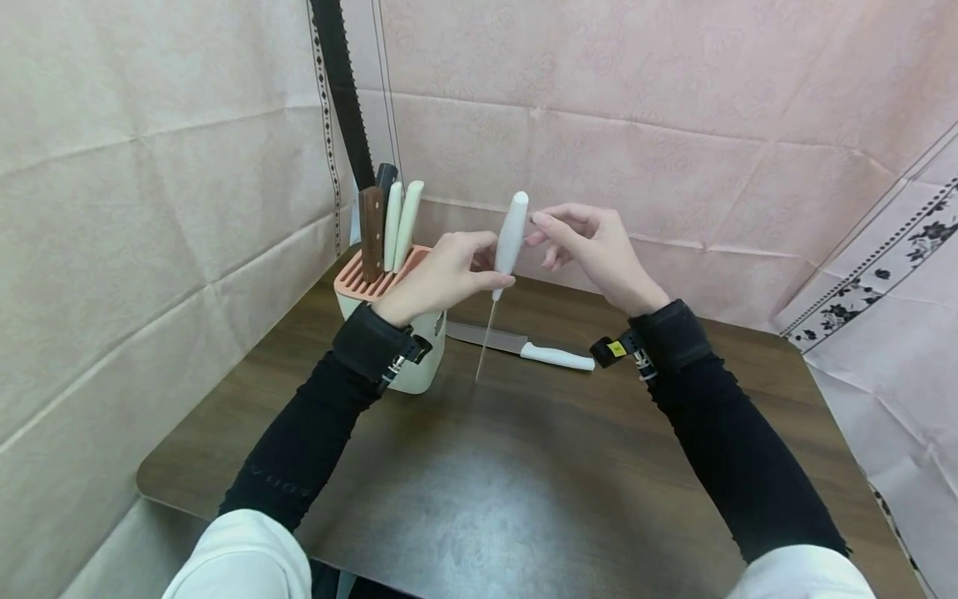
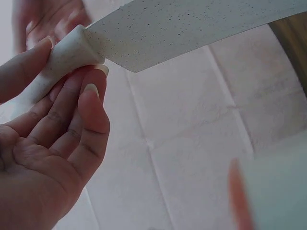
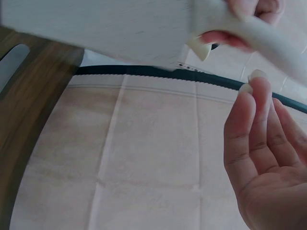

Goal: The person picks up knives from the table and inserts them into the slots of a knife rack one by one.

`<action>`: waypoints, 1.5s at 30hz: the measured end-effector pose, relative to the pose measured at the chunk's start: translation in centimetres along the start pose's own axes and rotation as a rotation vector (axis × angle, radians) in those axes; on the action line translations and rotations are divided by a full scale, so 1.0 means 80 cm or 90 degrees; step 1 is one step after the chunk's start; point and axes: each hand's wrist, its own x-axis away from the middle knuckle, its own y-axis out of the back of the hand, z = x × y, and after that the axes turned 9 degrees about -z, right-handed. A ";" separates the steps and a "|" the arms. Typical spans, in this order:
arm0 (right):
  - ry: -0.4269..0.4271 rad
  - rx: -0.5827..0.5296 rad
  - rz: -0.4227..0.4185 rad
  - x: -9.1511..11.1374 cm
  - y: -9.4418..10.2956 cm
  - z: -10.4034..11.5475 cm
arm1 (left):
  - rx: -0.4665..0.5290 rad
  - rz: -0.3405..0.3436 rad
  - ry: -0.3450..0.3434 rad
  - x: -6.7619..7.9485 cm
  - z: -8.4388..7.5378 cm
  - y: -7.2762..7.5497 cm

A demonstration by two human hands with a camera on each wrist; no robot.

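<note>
My left hand (image 1: 451,270) grips a knife (image 1: 511,235) by its white handle, thumb on one side and fingers on the other. The handle points up and the blade hangs down, edge-on in the head view. Close up in the left wrist view, the broad blade (image 2: 177,28) is dotted with dark specks. To the right of the handle is my right hand (image 1: 591,249), its fingers loosely bent and holding nothing. A second white-handled knife (image 1: 557,357) lies on the table behind the hanging blade, its tip end hidden.
A pale knife block (image 1: 412,378) with a slotted pinkish top stands at the left, partly behind my left forearm. It holds a brown-handled knife (image 1: 371,233), pale green handles (image 1: 407,220) and a dark handle. Curtains surround the brown table (image 1: 569,474) behind and at the sides.
</note>
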 end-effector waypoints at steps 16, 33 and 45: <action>-0.050 0.002 0.032 0.012 0.022 -0.024 | -0.002 -0.156 0.009 -0.002 -0.013 0.063; -0.053 -0.017 0.031 0.016 0.024 -0.035 | -0.016 -0.270 -0.004 -0.011 -0.037 0.107; -0.073 -0.024 0.033 0.016 0.023 -0.044 | -0.020 -0.333 -0.027 -0.007 -0.041 0.138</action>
